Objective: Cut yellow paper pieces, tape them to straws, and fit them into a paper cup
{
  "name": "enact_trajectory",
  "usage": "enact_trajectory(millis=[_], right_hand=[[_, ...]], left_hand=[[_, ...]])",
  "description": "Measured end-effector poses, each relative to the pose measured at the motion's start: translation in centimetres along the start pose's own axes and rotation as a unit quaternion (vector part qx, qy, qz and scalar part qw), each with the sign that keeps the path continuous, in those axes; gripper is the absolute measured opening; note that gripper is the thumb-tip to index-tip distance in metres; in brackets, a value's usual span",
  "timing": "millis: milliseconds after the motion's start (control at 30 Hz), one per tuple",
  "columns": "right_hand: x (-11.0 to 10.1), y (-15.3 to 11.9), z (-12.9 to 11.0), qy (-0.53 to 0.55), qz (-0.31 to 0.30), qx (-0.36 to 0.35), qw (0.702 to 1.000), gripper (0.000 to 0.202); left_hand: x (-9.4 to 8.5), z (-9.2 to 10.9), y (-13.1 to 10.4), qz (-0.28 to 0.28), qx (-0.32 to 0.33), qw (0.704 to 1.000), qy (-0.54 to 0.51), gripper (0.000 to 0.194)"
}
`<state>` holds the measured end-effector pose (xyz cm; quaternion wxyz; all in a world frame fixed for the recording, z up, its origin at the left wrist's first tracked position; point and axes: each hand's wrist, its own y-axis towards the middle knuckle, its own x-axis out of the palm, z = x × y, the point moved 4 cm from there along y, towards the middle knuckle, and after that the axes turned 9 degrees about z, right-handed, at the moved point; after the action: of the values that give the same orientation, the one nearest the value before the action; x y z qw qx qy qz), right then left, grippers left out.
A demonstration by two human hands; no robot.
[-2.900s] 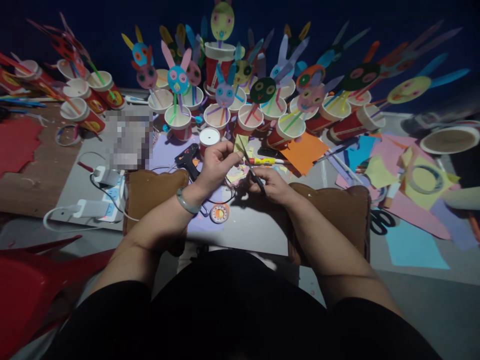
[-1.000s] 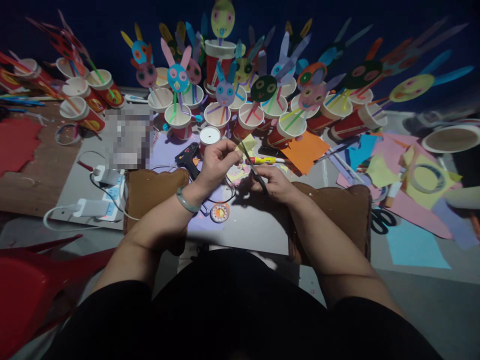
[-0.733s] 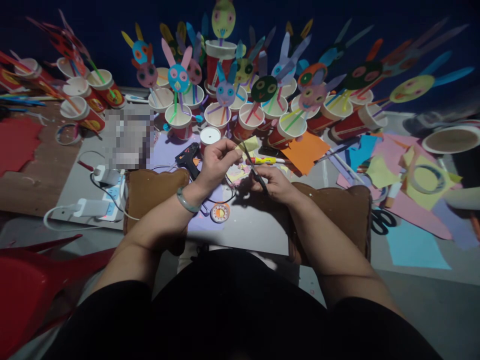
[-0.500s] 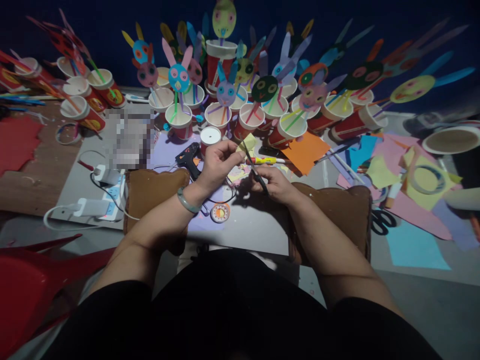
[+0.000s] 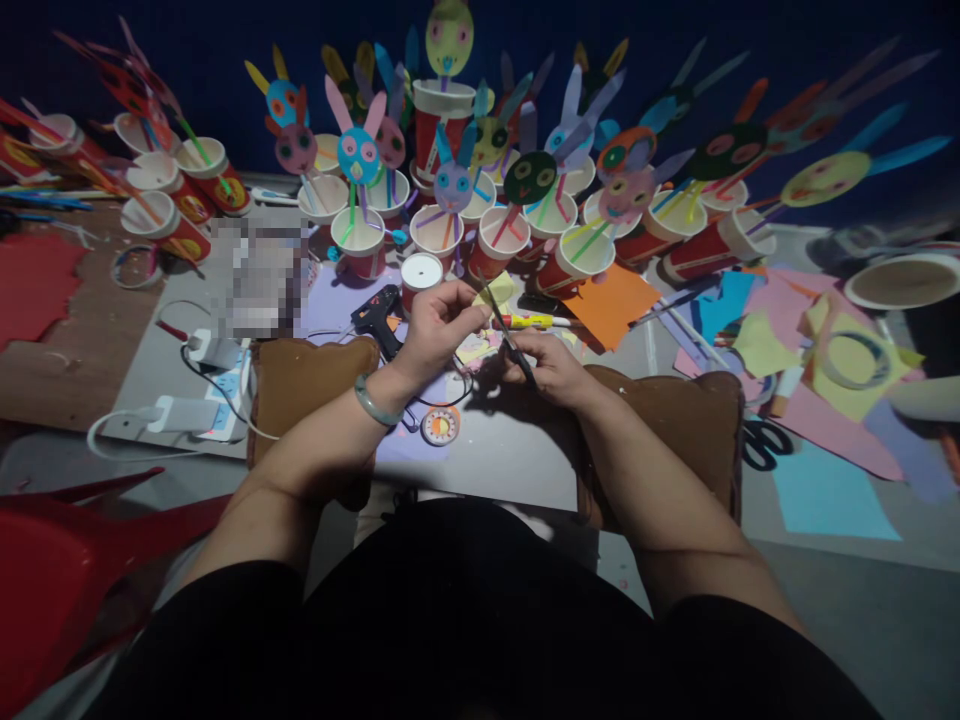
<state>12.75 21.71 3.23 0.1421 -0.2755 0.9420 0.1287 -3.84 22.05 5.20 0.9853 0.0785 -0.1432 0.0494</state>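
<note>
My left hand (image 5: 445, 325), with a bangle at the wrist, pinches a small piece of yellow paper (image 5: 496, 291) between thumb and fingers. My right hand (image 5: 549, 366) grips a pair of dark scissors (image 5: 517, 352), whose blades point up and away from me and lie against the yellow paper. Its fingers partly hide the handles. Below both hands, pale paper scraps (image 5: 476, 349) lie on the table. Just beyond the scissors rests a yellow and red marker (image 5: 525, 321). A black glue gun (image 5: 381, 318) lies left of my left hand.
Red paper cups (image 5: 360, 250) with paper rabbit faces on straws crowd the back. Coloured paper (image 5: 832, 420) and tape (image 5: 855, 358) lie at right, near more scissors (image 5: 766, 443). A power strip (image 5: 225, 395) with cables sits left; a red chair (image 5: 67, 560) stands lower left.
The yellow paper's upper edge sits slightly lower against the blades. Both hands keep nearly the same position; nothing else has visibly moved.
</note>
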Motion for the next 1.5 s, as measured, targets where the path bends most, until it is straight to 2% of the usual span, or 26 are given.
enact_trajectory(millis=[500, 833, 1500], right_hand=[[0.06, 0.14, -0.49, 0.012, 0.003, 0.006, 1.0, 0.058], [0.17, -0.03, -0.38, 0.008, -0.002, 0.007, 1.0, 0.046], [0.05, 0.0, -0.29, 0.003, 0.001, 0.007, 1.0, 0.057]], left_hand=[[-0.16, 0.11, 0.08, 0.011, 0.011, 1.0, 0.013, 0.041], [0.02, 0.19, 0.04, 0.002, 0.006, 1.0, 0.012, 0.045], [0.09, 0.27, 0.03, 0.0, 0.006, 1.0, 0.005, 0.041]])
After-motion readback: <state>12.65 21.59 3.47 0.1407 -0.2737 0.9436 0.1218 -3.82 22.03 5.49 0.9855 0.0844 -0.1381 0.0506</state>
